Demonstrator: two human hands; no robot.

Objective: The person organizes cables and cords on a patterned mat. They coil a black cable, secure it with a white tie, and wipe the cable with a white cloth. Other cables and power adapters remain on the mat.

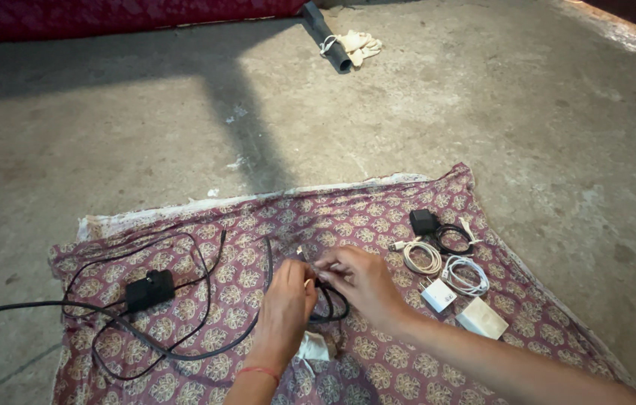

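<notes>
My left hand (286, 306) and my right hand (360, 282) meet over the middle of a maroon patterned cloth (258, 217) spread on the floor. Both pinch a thin black cable (265, 262) that is gathered into a small loop below my fingers. The cable runs left across the cloth in loose curves to a black power adapter (149, 289). A thick black cord (25, 306) leaves the cloth to the left. A white object (314, 347) lies under my left wrist, partly hidden.
To the right on the cloth lie a black charger with coiled black cable (438, 229), two coiled white cables (445, 266), a white plug (438, 294) and a white block (482, 318). Bare concrete floor surrounds it. A dark pipe with pale rag (340, 46) lies far back.
</notes>
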